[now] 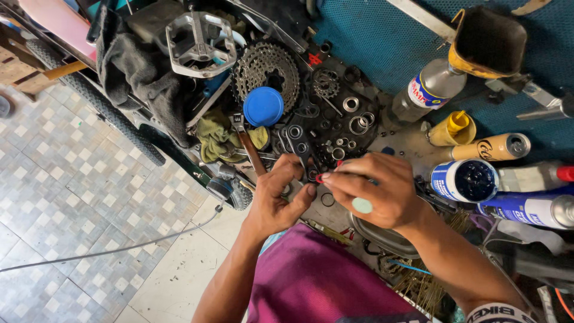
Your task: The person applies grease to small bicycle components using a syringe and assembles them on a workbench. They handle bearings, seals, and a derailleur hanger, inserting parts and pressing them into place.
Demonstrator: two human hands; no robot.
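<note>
My left hand (277, 200) pinches a small dark metal bicycle part (303, 152) with round holes, held over a cluttered bench. My right hand (373, 188) meets it from the right, fingertips closed on a tiny red piece (321, 177) right against that part. A pale green blob sits on the back of my right hand. Just beyond my fingers lie several loose rings, washers and bearings (350, 122), a toothed cassette (266, 69) and a blue round cap (263, 106).
A silver flat pedal (194, 42) and dark rag (137, 78) lie at the top left. An open tub of dark grease (466, 180), spray cans (532, 209), a bottle (427, 90) and a yellow nozzle (453, 128) stand at right. A tyre (95, 98) and cable (119, 248) cross the tiled floor.
</note>
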